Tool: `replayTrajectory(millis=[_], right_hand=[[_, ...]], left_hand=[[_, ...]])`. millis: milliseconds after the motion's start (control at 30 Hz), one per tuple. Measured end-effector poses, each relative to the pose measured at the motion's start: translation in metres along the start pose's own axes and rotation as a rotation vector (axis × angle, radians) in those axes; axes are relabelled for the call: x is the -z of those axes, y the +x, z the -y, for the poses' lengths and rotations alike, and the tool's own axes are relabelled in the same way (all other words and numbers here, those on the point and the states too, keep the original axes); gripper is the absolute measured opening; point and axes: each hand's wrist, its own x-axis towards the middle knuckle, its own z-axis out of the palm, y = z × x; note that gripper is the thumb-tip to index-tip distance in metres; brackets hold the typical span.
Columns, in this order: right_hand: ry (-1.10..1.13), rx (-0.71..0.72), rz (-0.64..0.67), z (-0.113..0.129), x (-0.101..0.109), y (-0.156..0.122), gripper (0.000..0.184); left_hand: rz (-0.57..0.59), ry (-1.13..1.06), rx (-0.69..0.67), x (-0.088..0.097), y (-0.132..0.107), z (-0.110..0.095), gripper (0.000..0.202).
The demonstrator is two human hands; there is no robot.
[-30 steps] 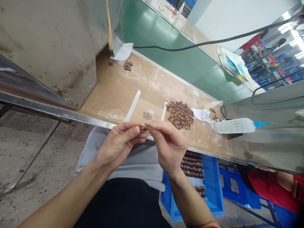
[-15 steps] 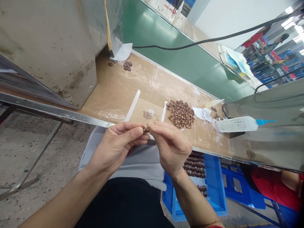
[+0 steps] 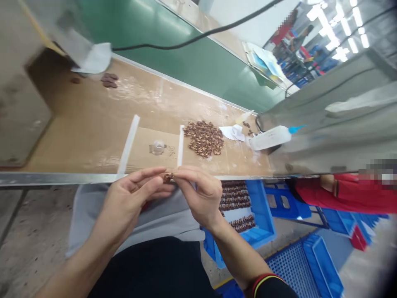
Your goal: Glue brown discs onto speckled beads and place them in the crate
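Note:
My left hand (image 3: 130, 198) and my right hand (image 3: 198, 194) meet just in front of the bench edge, both pinching one small brown part (image 3: 168, 178) between their fingertips. Beyond them on the cardboard-covered bench (image 3: 93, 124) lies a heap of the same small brown parts (image 3: 204, 138). Two white strips (image 3: 128, 142) frame a patch of cardboard with a small clear round cap (image 3: 157, 147) on it.
A white glue bottle with a blue tip (image 3: 273, 136) lies right of the heap, beside paper scraps (image 3: 232, 131). A blue crate (image 3: 245, 207) holding rows of brown parts stands under the bench. A green conveyor belt (image 3: 186, 58) runs behind. A person in red (image 3: 341, 194) sits at right.
The view has swung right and tilted, so the bench now looks more level. Both hands stay pinched together on the small part, now lower left in the picture.

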Motion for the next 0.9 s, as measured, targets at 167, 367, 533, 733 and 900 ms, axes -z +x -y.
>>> replayTrajectory(millis=[167, 367, 533, 733, 900], right_hand=[[-0.363, -0.051, -0.19, -0.051, 0.077, -0.017, 0.016], [-0.628, -0.072, -0.115, -0.111, 0.127, -0.04, 0.023], [-0.627, -0.028, -0.132, -0.125, 0.123, -0.051, 0.024], [-0.605, -0.017, -0.172, -0.133, 0.124, -0.053, 0.023], [-0.541, -0.008, -0.221, -0.11, 0.117, -0.047, 0.022]], left_hand=[[0.035, 0.156, 0.072, 0.007, 0.002, 0.012, 0.051], [0.007, 0.219, 0.09, 0.014, 0.002, 0.027, 0.041], [0.008, 0.244, 0.097, 0.012, 0.002, 0.033, 0.044], [0.032, 0.241, 0.098, 0.002, 0.0, 0.034, 0.045], [0.08, 0.272, 0.07, -0.017, -0.004, 0.028, 0.047]])
